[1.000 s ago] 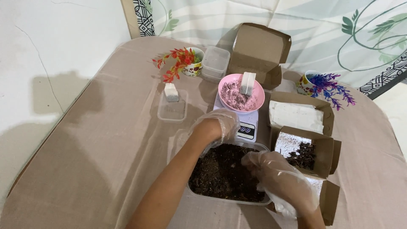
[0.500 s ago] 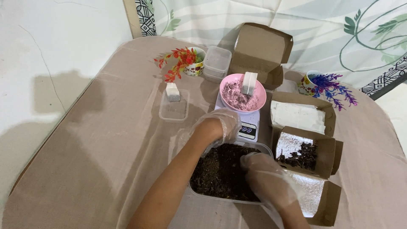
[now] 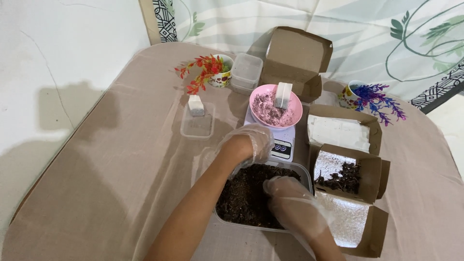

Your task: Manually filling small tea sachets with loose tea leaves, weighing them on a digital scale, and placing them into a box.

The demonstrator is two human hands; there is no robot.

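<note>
Beige cloth is seen covering the desk [image 3: 111, 159], where a clear tub of dark soil [image 3: 251, 195] is entered by both gloved hands, the left hand [image 3: 246, 145] curled at its far rim, the right hand [image 3: 290, 203] pressed into the soil, fingers' grip hidden.

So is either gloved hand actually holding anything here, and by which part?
Cannot be told. The right hand has its fingers dug into the dark loose material in the clear tub; the left hand rests at the tub's far rim. No clear grip shows.
</note>
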